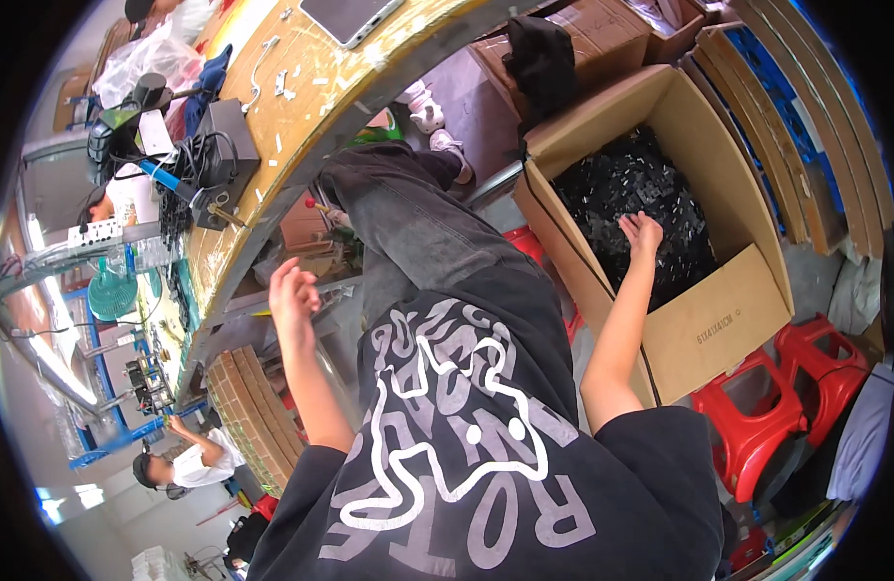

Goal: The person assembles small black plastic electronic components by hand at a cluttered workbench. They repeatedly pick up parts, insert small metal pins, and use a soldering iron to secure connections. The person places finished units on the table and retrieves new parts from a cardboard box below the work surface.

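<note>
R hand point(645, 232) reaches down into the open cardboard box point(728, 320) at the person's right, fingers spread on the heap of small black parts point(631, 189), gripping nothing yet. L hand point(292, 290) loosely curled, empty, well apart by the workbench point(302, 107).

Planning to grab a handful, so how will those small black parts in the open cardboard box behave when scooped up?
The small black parts lie in a loose heap, so they would probably shift and spill between fingers. Each looks small, likely light and rigid. The right hand rests on the pile.

A wooden bench point(321, 87) carries a tablet point(348, 17), a black box point(226, 131) and cables point(190, 160), while an open carton point(718, 320) sits on red stools point(757, 426).
</note>
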Demonstrator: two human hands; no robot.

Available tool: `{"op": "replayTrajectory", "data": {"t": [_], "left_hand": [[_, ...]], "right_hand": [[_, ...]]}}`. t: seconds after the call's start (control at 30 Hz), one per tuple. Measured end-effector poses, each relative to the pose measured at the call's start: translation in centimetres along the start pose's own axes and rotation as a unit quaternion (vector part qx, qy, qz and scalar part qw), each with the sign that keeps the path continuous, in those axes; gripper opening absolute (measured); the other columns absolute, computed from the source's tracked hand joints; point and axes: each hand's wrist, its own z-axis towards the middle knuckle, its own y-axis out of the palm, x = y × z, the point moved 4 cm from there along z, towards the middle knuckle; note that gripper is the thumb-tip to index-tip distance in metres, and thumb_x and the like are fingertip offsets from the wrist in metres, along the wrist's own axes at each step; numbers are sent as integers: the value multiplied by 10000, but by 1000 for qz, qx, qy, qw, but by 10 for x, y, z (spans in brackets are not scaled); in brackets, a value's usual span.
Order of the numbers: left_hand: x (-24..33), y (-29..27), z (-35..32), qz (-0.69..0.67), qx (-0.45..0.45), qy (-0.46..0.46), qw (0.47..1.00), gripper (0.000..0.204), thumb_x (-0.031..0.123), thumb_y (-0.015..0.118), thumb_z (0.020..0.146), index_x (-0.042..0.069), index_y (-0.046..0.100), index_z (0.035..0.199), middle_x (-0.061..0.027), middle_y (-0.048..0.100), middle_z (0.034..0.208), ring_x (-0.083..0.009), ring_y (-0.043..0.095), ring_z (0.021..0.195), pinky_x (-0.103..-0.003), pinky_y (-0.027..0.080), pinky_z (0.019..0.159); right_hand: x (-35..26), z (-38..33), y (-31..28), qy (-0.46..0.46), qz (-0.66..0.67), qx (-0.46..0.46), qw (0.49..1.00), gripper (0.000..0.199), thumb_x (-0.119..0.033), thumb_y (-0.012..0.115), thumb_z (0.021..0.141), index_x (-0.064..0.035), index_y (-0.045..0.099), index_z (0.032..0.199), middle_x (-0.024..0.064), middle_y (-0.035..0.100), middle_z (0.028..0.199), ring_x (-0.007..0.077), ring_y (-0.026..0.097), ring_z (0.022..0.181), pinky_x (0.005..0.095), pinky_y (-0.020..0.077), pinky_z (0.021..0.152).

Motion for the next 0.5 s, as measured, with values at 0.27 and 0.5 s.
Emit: {"op": "replayTrajectory", "data": {"t": [0.27, 0.5], "left_hand": [[21, -31, 14, -57, 20, 56, 997, 278, 150, 460, 852, 8, 436, 1090, -53, 520, 727, -98, 435, 492, -210, 332, 411], [46, -51, 24, -62, 63, 106, 990, 276, 164, 464, 854, 33, 440, 1095, -45, 503, 711, -92, 422, 480, -200, 322, 412]], "right_hand": [[10, -4, -4, 8, 4, -13, 1000, 294, -2, 400, 738, 69, 359, 1020, 211, 517, 869, 339, 583, 719, 414, 539, 623], [11, -24, 9, 4, -21, -29, 999, 319, -49, 457, 733, 9, 379, 1036, 184, 534, 862, 295, 582, 686, 398, 529, 602]]}}
